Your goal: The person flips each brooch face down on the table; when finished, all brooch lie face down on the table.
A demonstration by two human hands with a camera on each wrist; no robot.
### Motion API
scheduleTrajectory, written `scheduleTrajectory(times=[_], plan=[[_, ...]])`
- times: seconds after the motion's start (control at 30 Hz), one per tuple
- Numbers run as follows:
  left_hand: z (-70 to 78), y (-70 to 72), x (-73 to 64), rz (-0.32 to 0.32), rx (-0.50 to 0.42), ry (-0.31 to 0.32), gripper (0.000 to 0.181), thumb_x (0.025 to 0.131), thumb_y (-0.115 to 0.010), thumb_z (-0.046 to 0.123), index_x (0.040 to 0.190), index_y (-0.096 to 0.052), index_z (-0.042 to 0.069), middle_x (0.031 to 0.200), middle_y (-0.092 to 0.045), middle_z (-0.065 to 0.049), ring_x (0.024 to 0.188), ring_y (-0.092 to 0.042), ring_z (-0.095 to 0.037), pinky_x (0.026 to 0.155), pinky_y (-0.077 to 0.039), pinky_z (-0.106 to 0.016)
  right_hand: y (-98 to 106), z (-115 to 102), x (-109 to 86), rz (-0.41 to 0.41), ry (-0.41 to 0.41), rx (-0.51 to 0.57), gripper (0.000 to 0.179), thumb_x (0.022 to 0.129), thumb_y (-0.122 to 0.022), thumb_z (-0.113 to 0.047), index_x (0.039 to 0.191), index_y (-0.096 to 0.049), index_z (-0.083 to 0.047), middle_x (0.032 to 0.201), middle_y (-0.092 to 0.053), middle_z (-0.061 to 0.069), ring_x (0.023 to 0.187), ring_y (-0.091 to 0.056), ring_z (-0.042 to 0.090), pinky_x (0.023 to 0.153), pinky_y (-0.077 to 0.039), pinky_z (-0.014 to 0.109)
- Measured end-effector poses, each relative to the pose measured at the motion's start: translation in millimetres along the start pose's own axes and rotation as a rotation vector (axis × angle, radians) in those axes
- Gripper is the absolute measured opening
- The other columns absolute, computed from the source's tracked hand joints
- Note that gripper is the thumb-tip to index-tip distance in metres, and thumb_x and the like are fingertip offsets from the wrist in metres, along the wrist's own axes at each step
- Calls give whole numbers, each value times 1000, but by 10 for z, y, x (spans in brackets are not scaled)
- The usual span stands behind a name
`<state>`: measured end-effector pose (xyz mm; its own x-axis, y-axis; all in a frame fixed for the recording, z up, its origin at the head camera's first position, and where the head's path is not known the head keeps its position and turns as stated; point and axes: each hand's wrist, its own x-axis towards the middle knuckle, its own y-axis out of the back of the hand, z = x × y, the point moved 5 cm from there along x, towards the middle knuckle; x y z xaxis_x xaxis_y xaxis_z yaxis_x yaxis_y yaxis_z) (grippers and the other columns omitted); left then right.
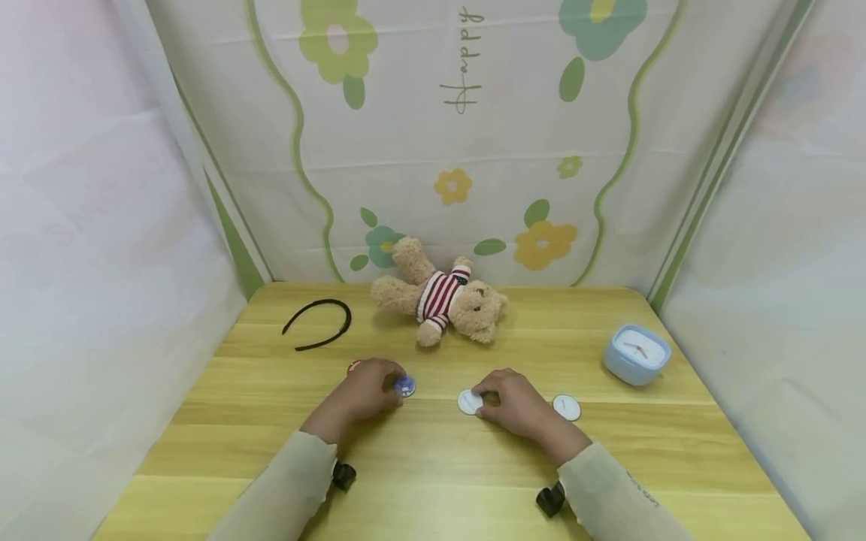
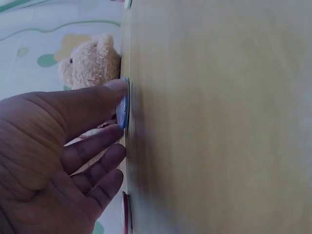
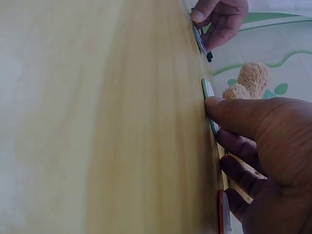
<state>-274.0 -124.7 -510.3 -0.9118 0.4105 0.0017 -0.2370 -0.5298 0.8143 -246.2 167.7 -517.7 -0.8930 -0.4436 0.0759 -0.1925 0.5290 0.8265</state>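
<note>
Blue disc: located on or just above the desk, left of the white disc, with a gap between them; whether it is lifted cannot be told. Its rim is pinched by the left grip, between thumb and forefinger. Outline round, alike across in every direction; printed face turned up, disc plane nearly level, thin edge seen side-on from the left wrist. Small white marks are noted on the face.

White disc: its right side is pinched by the right grip. Face up, nearly level; round, pale, faintly printed, with a green edge seen from the right wrist.

A second white disc, marked by a short dark line, is seen beside the right grip. A red disc is partly hidden behind the left grip. Farther back, a bear is laid on its side.
</note>
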Motion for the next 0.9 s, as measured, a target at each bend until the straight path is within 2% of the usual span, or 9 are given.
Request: scheduleTrajectory(times=[0.13,0.27,0.47,0.7,0.9], plan=[[-25,-2,-12,4,20,14,30,93,-87,15,122,-80,12,129,-77,-6,130,-68,-32,117,-51,-54,2,9,-6,-2,-3,-3,33,94,-88,-21,125,-81,-14,125,-76,1,127,-66,30,115,-51,56],[26,-3,-15,7,29,3,24,93,-86,14,117,-81,13,125,-79,-6,128,-69,-34,116,-51,-55,-1,21,-4,6,-4,-1,32,94,-88,-21,124,-81,-14,124,-77,1,126,-67,29,114,-51,55],[129,-37,-24,-15,-26,-17,25,94,-86,11,118,-81,10,125,-79,-9,128,-68,-37,116,-51,-58,-7,21,2,14,1,4,31,93,-89,-21,122,-82,-14,121,-78,-1,123,-68,28,113,-52,55],[134,-96,7,-8,23,-39,25,95,-86,16,120,-82,13,124,-80,-4,125,-69,-32,114,-53,-53,-6,7,6,10,-16,9,31,93,-89,-21,123,-82,-15,123,-77,0,127,-67,30,115,-51,56],[143,-90,5,-16,3,-44,24,96,-85,17,120,-83,13,123,-80,-5,124,-70,-32,113,-53,-53,-45,-17,53,6,-57,26,42,93,-90,-29,130,-77,-14,130,-73,1,131,-64,29,115,-51,54]])
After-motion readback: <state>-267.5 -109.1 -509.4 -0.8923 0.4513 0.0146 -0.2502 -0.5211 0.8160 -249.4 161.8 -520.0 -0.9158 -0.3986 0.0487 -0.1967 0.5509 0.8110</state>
